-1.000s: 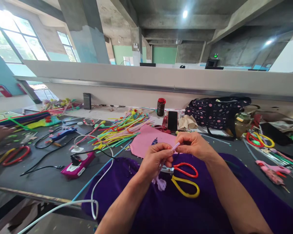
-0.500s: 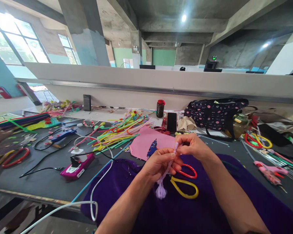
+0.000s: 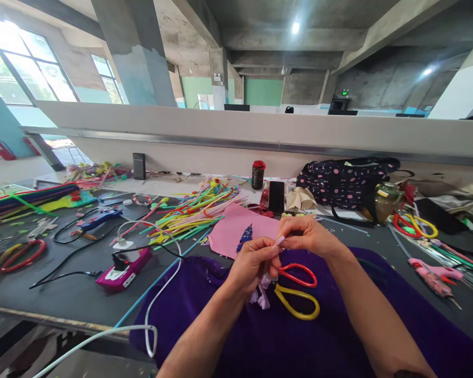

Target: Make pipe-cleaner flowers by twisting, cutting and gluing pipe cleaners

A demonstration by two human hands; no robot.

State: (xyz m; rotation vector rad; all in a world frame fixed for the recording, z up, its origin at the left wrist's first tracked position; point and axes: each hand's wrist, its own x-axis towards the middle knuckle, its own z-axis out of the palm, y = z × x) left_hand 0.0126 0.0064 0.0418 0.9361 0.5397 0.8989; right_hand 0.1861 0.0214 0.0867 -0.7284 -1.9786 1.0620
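Daylight glares through the large window, its panes washed out, while a ceiling lamp glows white against the dim concrete. The foreground is evenly lit with soft shadows, and wide-angle distortion stretches the edges.

Fuzzy lilac stems, smooth glossy scissor handles, soft-looking purple cloth

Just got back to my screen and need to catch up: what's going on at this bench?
The left hand and right hand pinch a lilac strip between them, with fluffy lilac ends hanging below the left. Scissors with one red and one yellow handle lie on the purple cloth, beside the left hand. Beyond are a pink sheet and a heap of colourful stems.
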